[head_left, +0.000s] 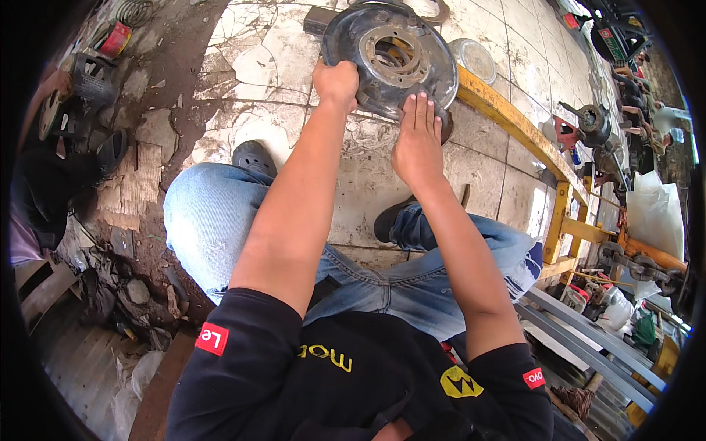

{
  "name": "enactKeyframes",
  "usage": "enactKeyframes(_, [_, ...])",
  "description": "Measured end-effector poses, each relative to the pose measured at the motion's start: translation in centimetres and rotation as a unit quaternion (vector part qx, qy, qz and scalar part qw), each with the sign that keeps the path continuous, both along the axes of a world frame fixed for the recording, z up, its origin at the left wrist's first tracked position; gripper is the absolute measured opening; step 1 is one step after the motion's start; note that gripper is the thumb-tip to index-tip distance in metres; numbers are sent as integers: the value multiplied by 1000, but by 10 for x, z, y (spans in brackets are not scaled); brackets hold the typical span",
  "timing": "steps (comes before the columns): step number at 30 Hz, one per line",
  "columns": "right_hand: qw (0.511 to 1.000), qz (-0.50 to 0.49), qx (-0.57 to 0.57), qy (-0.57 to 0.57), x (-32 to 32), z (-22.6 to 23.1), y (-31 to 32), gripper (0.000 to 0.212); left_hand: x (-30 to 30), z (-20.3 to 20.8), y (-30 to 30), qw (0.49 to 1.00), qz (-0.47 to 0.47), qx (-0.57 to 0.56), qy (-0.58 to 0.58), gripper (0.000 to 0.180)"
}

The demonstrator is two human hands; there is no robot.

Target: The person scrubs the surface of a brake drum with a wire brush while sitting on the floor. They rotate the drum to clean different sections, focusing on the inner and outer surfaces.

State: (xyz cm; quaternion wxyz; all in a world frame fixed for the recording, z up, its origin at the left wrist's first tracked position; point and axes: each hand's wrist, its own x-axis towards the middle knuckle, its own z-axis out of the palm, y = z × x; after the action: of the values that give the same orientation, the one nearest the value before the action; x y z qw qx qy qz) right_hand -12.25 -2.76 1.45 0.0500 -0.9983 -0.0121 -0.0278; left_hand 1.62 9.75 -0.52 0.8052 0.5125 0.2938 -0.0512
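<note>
A round black brake backing plate (437,57) is tilted up on the tiled floor in front of me. Around its centre hole is a worn metal flange (409,72) ringed with bolt holes. My left hand (337,82) is closed round the plate's near left edge, its fingertips hidden behind the rim. My right hand (419,143) rests against the near right edge, fingers straight and close together. A dark curved piece (446,126) shows beside those fingers, partly covered. Behind the plate's upper left edge lies a dark metal block (319,20).
A yellow steel frame (515,123) runs from the plate toward the right. Beyond it lie a round metal disc (473,60) and another hub assembly (593,123). At left, another person's hand (56,84) is at a dark metal part (90,79). A white sack (654,213) stands far right.
</note>
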Motion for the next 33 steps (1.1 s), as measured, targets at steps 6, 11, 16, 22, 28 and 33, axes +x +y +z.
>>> enactKeyframes(6, [1000,10,-4,-10,-6,-1,5,57,-1,-7,4,1000,-7,-12,-25,44])
enactKeyframes(11, [999,16,-18,-21,-9,-1,6,49,-1,-15,3,999,2,-18,-43,45])
enactKeyframes(16, [997,3,24,74,23,16,-18,62,4,-10,-4,999,-19,14,-28,44])
enactKeyframes(22, [976,-71,204,27,11,58,-46,77,3,-18,1,999,12,-8,-41,44])
enactKeyframes(28, [999,-12,35,1,-4,8,-6,63,-3,-5,-3,999,-2,-10,-46,46])
enactKeyframes(33, [1000,17,12,-7,7,0,-5,58,-8,2,1,999,-9,-20,-40,46])
